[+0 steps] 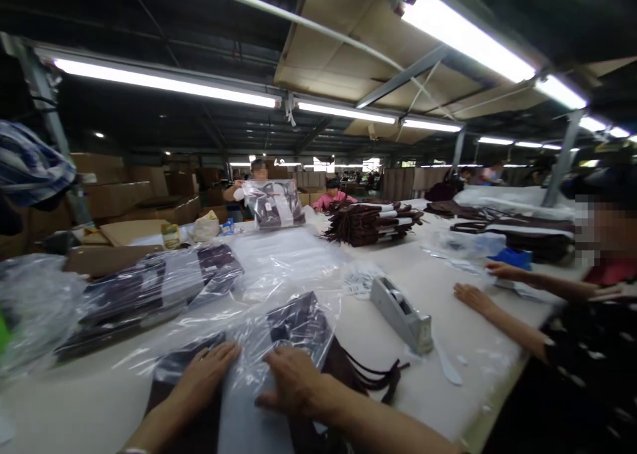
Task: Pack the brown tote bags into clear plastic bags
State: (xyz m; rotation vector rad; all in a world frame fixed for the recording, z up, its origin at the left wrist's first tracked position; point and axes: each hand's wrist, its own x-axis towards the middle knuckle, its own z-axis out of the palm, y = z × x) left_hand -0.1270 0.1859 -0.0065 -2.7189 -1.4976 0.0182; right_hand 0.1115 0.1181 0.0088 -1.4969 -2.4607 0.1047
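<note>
My left hand (pixel 202 374) lies flat, fingers stretched out, on a clear plastic bag (pixel 259 338) at the near edge of the white table (pixel 448 308). My right hand (pixel 293 378) presses flat on the same bag just to the right. Inside the bag is a dark brown paper bag (pixel 301 321) whose cord handles (pixel 373 374) trail out to the right. Neither hand grips anything.
Bagged dark items (pixel 149 288) lie at the left. A grey tape dispenser (pixel 401 314) stands right of my hands. A stack of brown bags (pixel 371 223) sits farther back. A co-worker's hands (pixel 478 298) rest on the table at right; another person (pixel 259 175) holds up a bagged item.
</note>
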